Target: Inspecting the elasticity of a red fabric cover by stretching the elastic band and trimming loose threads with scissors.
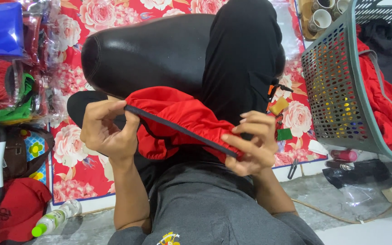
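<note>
Head view: I had both hands raised over my lap, left hand (107, 129) and right hand (252, 143) each pinching the red garment (175, 122) by its dark band (182, 130). Left of the garment, clear packets (5, 59) held blue, red and green cloth.

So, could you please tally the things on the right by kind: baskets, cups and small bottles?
Baskets: 1, a green perforated basket
Cups: 3, in the top corner
Small bottles: 1, a pink bottle on the floor
Total: 5
</note>
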